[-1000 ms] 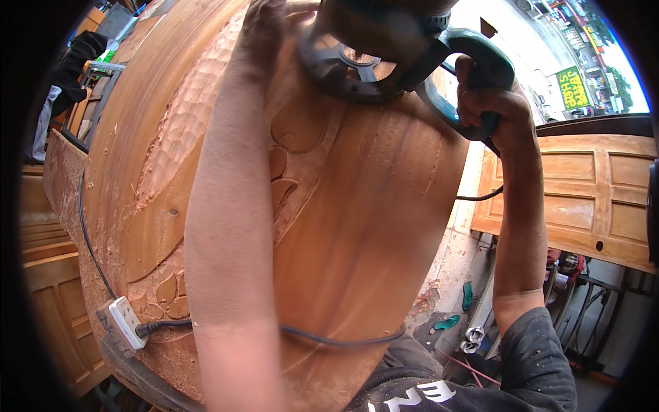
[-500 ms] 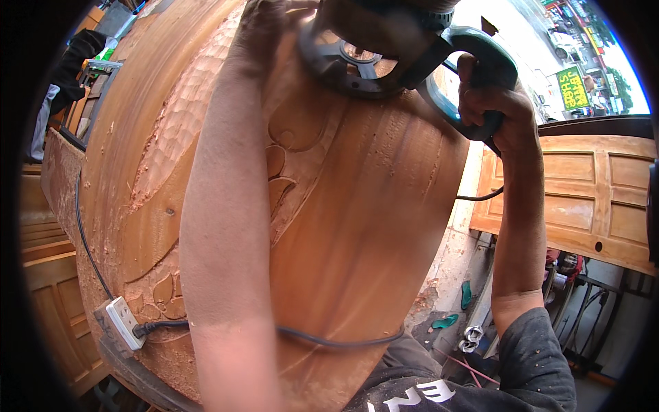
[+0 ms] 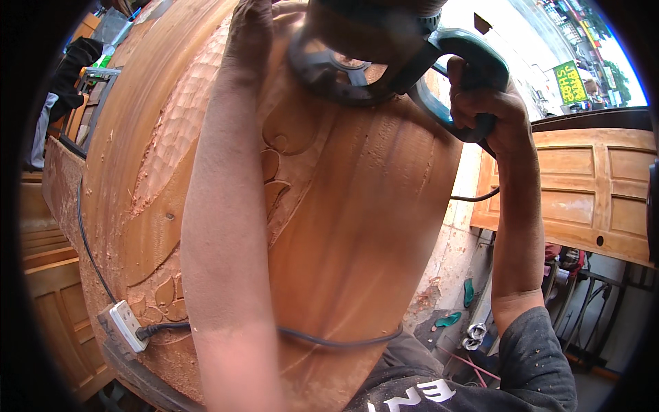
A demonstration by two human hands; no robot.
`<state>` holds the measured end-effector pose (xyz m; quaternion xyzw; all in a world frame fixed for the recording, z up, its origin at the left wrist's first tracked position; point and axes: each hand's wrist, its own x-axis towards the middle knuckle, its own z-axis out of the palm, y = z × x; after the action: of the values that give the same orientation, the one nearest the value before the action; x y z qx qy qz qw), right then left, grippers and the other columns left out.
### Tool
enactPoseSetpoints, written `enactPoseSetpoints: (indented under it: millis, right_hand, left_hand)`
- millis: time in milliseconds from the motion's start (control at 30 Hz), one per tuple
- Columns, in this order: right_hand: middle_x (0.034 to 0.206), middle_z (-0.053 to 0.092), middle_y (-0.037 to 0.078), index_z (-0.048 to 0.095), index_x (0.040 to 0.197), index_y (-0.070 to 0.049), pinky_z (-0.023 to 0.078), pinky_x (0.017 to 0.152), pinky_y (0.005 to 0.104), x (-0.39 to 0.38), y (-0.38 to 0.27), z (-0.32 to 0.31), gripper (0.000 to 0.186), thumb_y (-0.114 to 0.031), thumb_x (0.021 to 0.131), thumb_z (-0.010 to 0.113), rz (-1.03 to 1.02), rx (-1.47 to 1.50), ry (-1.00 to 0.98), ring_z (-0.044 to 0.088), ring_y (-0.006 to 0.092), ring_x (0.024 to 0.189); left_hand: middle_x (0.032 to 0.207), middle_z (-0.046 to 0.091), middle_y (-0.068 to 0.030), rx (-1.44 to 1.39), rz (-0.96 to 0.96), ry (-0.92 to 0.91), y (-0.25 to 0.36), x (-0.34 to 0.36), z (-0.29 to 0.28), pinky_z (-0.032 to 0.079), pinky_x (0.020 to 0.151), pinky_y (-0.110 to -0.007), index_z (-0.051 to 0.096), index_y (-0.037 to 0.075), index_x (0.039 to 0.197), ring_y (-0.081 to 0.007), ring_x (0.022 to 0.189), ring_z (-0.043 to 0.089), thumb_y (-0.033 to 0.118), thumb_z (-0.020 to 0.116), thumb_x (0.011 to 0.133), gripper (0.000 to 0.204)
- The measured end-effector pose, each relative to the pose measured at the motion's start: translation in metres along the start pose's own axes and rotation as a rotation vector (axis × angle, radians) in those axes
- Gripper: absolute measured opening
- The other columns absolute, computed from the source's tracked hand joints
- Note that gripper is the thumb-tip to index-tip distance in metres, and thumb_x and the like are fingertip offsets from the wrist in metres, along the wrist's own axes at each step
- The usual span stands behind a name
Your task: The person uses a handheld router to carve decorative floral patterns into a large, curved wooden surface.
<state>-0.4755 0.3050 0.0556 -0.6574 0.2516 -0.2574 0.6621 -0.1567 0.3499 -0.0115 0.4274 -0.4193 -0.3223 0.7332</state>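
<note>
A large dark router (image 3: 357, 41) stands on a broad brown wooden panel (image 3: 350, 275), its ring-shaped base on the wood and its top cut off by the frame edge. My right hand (image 3: 491, 110) is closed around the looped handle on the router's right side. My left hand (image 3: 252, 27) is at the top edge, by the router's left side, with fingers reaching toward it. Part of that hand is out of frame, so its grip is hidden. Between my forearms the panel carries carved leaf and curl shapes (image 3: 274, 168). A gouged, scalloped band (image 3: 182, 117) runs along its left.
A white power strip (image 3: 128, 326) sits at the panel's lower left, with a black cord (image 3: 329, 341) crossing beneath my left forearm. Wood dust lies around it. Panelled doors (image 3: 570, 182) stand at right. Green sandals (image 3: 449, 320) and metal pipes (image 3: 473, 336) are on the floor.
The view has shifted slightly. The router and both my hands appear a little farther left and lower; my right hand keeps its hold on the handle.
</note>
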Motion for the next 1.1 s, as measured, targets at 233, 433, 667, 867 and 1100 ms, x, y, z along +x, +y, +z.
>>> enactPoseSetpoints:
  millis: [233, 433, 667, 867, 1100]
  right_hand:
    - [0.067, 0.056, 0.003, 0.066, 0.106, 0.002, 0.038, 0.051, 0.0254, -0.001, 0.000, 0.004, 0.028, -0.007, 0.080, 0.071, 0.000, -0.025, -0.009, 0.049, 0.0099, 0.053]
    - [0.067, 0.056, 0.003, 0.066, 0.106, 0.002, 0.037, 0.051, 0.0259, -0.004, 0.001, 0.004, 0.029, -0.007, 0.080, 0.071, -0.005, -0.014, -0.002, 0.048, 0.0099, 0.053]
    - [0.067, 0.055, 0.003, 0.066, 0.106, 0.002, 0.036, 0.051, 0.0259, -0.006, 0.000, 0.008, 0.028, -0.007, 0.080, 0.071, 0.000, -0.016, 0.014, 0.047, 0.0098, 0.053]
    - [0.073, 0.054, 0.005, 0.061, 0.103, 0.003, 0.044, 0.052, 0.0284, -0.007, -0.004, 0.011, 0.035, -0.008, 0.070, 0.068, 0.066, -0.062, 0.052, 0.050, 0.0130, 0.054]
    - [0.071, 0.056, 0.005, 0.064, 0.104, 0.002, 0.041, 0.051, 0.0269, -0.010, 0.000, 0.011, 0.032, -0.008, 0.074, 0.070, 0.025, -0.054, 0.031, 0.050, 0.0116, 0.054]
  left_hand:
    - [0.157, 0.048, -0.0089, 0.000, 0.020, 0.014, -0.005, 0.007, -0.017, 0.047, 0.100, -0.040, 0.040, 0.005, 0.157, -0.0238, 0.122, 0.057, 0.060, 0.045, 0.106, 0.075]
    - [0.151, 0.053, -0.0069, -0.053, -0.045, 0.040, -0.004, 0.003, -0.011, 0.047, 0.098, -0.040, 0.045, 0.007, 0.154, -0.0223, 0.117, 0.057, 0.060, 0.048, 0.105, 0.072]
    - [0.144, 0.056, -0.0048, -0.099, -0.022, 0.038, 0.001, -0.001, -0.010, 0.046, 0.097, -0.039, 0.051, 0.010, 0.148, -0.0216, 0.116, 0.057, 0.057, 0.052, 0.104, 0.065]
    - [0.140, 0.058, -0.0035, -0.141, -0.041, 0.042, -0.001, -0.002, -0.011, 0.045, 0.098, -0.039, 0.055, 0.011, 0.144, -0.0201, 0.118, 0.056, 0.055, 0.054, 0.104, 0.059]
    - [0.139, 0.059, -0.0036, -0.133, -0.028, 0.035, 0.002, -0.006, -0.011, 0.045, 0.099, -0.041, 0.055, 0.012, 0.143, -0.0202, 0.118, 0.056, 0.054, 0.055, 0.103, 0.058]
